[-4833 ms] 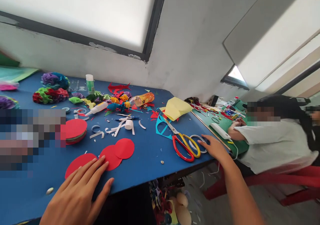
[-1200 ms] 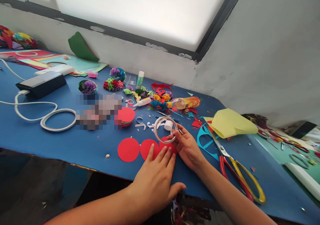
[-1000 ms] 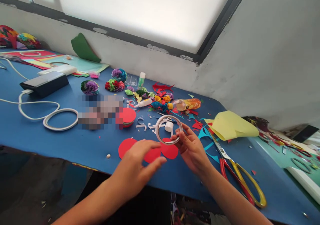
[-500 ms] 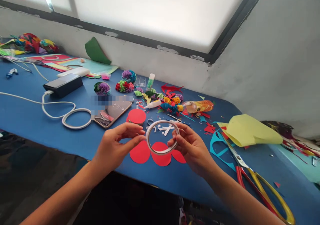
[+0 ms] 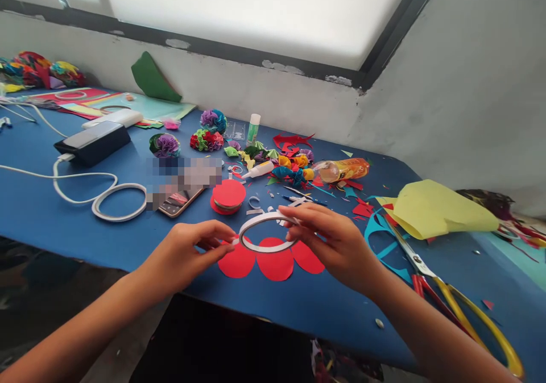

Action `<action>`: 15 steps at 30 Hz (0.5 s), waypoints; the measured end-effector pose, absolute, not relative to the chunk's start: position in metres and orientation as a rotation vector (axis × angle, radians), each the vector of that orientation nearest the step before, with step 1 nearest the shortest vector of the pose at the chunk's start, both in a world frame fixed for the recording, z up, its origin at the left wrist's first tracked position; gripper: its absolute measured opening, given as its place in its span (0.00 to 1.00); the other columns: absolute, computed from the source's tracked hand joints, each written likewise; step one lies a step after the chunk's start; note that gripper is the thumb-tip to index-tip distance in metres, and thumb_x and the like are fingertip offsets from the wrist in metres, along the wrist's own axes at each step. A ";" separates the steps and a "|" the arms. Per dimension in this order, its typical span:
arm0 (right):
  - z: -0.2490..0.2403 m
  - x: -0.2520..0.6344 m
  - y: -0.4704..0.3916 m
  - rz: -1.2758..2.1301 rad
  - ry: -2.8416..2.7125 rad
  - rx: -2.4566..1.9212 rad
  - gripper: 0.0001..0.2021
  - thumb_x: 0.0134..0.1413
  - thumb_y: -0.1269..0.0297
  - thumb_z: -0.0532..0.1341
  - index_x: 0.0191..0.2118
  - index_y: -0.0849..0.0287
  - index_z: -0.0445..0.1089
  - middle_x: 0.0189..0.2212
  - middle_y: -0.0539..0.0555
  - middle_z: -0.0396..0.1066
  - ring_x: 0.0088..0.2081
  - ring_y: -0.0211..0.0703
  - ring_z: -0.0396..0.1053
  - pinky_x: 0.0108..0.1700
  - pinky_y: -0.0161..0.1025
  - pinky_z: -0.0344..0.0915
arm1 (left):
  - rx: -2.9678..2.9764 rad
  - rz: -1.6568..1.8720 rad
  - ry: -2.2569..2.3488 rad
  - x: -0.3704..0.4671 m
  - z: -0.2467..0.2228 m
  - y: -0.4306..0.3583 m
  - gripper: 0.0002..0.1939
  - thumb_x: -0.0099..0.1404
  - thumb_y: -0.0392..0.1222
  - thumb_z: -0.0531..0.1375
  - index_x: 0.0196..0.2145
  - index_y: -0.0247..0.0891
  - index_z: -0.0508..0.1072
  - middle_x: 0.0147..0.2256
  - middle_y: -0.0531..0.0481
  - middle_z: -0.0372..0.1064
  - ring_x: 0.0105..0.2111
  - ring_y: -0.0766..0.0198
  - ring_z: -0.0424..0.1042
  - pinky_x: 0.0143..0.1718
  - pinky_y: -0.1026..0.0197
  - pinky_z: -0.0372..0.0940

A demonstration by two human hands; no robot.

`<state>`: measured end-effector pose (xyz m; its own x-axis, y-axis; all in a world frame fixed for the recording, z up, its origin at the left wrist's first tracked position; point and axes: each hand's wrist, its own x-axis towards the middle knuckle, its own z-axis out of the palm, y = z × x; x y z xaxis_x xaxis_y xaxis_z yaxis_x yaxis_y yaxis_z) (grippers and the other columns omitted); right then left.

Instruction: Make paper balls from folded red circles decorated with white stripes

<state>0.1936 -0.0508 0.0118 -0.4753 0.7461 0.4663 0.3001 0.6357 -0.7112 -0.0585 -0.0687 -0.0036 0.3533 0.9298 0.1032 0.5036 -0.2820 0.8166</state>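
Note:
My right hand point(image 5: 328, 244) grips the right side of a white tape roll point(image 5: 260, 219), a narrow ring tilted nearly flat above the table. Close to the roll's left side, the thumb and fingers of my left hand point(image 5: 200, 246) pinch a small white bit, which looks like the tape's end. Beneath the roll lie red paper circles point(image 5: 275, 261) in a row near the table's front edge. Behind it, another red paper circle point(image 5: 229, 192) sits on top of a round stack. White paper scraps point(image 5: 255, 203) lie just past the roll.
Large scissors point(image 5: 420, 263) with red and yellow handles rest at right by yellow paper point(image 5: 439, 209). An orange bottle point(image 5: 343, 170), glue stick point(image 5: 253, 128) and paper flowers point(image 5: 207, 140) stand toward the back. At left are a phone point(image 5: 181, 198), a black box point(image 5: 94, 144) and a white cable point(image 5: 29, 171).
The tape roll has tipped from facing me to nearly flat. My left hand's fingertips have closed together on a small white bit beside it. The view has shifted slightly.

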 end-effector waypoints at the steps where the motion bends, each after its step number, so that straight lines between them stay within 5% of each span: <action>1: 0.016 0.193 -0.050 0.579 -2.128 -0.801 0.18 0.58 0.73 0.56 0.52 0.51 0.66 0.36 0.52 0.71 0.33 0.36 0.71 0.36 0.34 0.70 | 2.018 0.754 1.252 -0.061 -0.006 -0.067 0.07 0.61 0.43 0.58 0.36 0.43 0.75 0.31 0.53 0.76 0.29 0.63 0.75 0.31 0.65 0.70; 7: 0.019 0.184 -0.056 0.107 -2.387 -0.681 0.16 0.60 0.75 0.51 0.49 0.58 0.69 0.42 0.56 0.74 0.41 0.40 0.72 0.41 0.34 0.69 | 2.412 0.676 1.244 -0.076 -0.018 -0.066 0.10 0.63 0.43 0.56 0.41 0.42 0.74 0.38 0.49 0.76 0.37 0.60 0.74 0.39 0.60 0.68; 15: 0.022 0.174 -0.056 -0.017 -2.492 -0.616 0.14 0.59 0.75 0.53 0.46 0.58 0.71 0.40 0.56 0.75 0.39 0.42 0.73 0.37 0.35 0.69 | 2.538 0.660 1.210 -0.079 -0.024 -0.067 0.10 0.65 0.40 0.55 0.42 0.41 0.73 0.39 0.50 0.75 0.39 0.61 0.73 0.41 0.61 0.67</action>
<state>0.1738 -0.0565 0.0222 -0.7337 0.4252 0.5300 0.4324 0.8939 -0.1186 -0.0789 -0.0666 -0.0239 0.5518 0.7818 0.2903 0.6674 -0.6227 0.4084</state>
